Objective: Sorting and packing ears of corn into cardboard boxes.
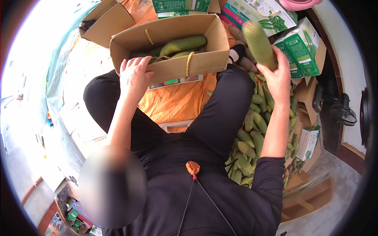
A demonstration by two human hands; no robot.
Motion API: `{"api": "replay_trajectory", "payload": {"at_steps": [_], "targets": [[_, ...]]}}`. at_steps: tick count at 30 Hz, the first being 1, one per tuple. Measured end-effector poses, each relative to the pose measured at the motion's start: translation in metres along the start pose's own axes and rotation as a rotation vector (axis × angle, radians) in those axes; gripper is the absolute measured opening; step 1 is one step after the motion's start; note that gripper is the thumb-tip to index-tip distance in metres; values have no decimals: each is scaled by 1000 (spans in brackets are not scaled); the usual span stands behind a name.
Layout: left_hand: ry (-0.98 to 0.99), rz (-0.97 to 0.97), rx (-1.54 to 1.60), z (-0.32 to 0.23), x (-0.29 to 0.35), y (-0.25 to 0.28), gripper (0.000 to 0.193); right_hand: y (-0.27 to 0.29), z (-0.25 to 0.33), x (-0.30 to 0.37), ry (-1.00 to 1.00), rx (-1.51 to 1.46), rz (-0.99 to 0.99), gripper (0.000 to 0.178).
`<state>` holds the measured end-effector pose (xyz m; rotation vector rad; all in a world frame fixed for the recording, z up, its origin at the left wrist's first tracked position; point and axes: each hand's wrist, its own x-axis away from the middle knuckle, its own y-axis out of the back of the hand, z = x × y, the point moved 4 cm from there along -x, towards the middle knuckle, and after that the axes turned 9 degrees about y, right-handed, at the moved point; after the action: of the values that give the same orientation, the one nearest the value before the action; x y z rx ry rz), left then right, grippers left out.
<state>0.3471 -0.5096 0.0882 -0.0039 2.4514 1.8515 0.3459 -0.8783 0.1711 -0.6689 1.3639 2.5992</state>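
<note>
My right hand [278, 76] is closed around the lower end of a long green radish [258, 41], held up to the right of the box and slightly blurred at its top. An open cardboard box [167, 70] with yellow rope handles stands between my knees. Several green radishes [185, 45] lie inside it; its front wall hides part of them. My left hand [134, 74] grips the near left rim of this box, fingers over the edge. Beneath the box is a scale [190, 79] with a lit green display.
A large heap of green radishes [258, 143] covers the floor beside my right leg. Green and white cartons [298, 55] stand at the far right, near a small black fan [343, 112]. Another open cardboard box [107, 24] is at the far left. An orange sheet [165, 108] lies underneath.
</note>
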Motion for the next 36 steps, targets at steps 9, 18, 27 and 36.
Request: {"api": "replay_trajectory", "payload": {"at_steps": [9, 18, 27, 36], "targets": [[56, -26, 39, 15, 13, 2, 41, -124, 102, -67, 381, 101, 266, 51], [61, -2, 26, 17, 14, -5, 38, -211, 97, -50, 248, 22, 556, 49], [69, -67, 8, 20, 17, -6, 36, -87, 22, -20, -68, -545, 85, 33], [82, -52, -16, 11, 18, 2, 41, -58, -146, 208, -577, -109, 104, 26]]}}
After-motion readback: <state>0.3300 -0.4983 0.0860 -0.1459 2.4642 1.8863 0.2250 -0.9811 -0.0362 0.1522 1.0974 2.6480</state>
